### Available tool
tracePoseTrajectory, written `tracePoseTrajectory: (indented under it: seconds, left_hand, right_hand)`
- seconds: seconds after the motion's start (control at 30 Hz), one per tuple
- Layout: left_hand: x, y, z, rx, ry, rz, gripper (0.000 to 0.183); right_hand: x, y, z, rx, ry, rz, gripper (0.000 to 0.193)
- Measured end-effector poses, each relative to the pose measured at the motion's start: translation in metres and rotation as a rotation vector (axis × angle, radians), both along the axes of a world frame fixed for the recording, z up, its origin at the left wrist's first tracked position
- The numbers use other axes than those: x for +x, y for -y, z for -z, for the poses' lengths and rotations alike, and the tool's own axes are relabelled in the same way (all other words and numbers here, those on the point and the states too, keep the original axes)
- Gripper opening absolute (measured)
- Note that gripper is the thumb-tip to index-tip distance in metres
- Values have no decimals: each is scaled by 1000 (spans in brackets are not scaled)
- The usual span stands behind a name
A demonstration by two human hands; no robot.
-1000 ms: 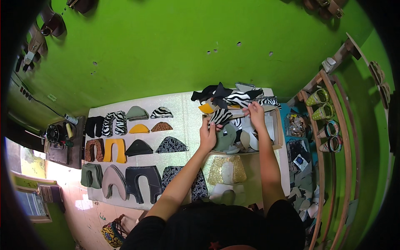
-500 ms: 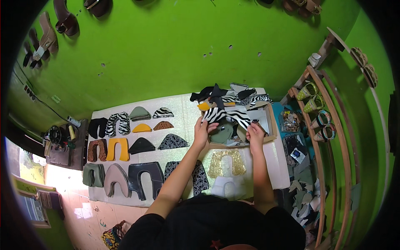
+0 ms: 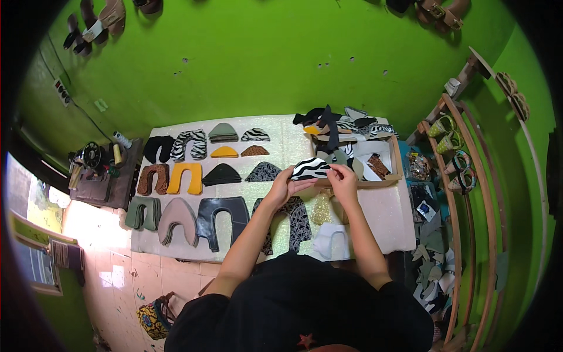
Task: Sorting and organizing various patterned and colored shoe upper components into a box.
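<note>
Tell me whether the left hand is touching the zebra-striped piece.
Touching. The head view shows the left hand with its fingers under the zebra-striped piece, while the right hand pinches its other edge.

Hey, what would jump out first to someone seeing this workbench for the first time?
Probably the zebra-striped piece held up between the left hand and right hand at the centre. Next, the bright green wall behind, and the neat rows of cut shoe pieces on the white mat to the left.

Zebra-striped dome-shaped piece, flat, above mat.
</note>
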State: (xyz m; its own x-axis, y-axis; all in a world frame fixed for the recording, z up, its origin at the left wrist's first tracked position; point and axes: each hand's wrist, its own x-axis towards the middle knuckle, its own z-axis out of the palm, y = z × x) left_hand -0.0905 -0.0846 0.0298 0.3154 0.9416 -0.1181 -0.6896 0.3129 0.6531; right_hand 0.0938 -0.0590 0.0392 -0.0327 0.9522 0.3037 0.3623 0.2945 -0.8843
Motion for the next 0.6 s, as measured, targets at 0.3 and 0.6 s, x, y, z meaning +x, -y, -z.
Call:
tracePoseTrajectory:
  seconds: [0.3,0.6]
  left_hand:
    - [-47,38,-7,23,-172,-32,32]
    - [-95,52,1,-52,-267,-1,33]
  right_hand:
    - [-59,35,-9,67,151,-36,22]
    - [-112,48,9,63,146,-126,24]
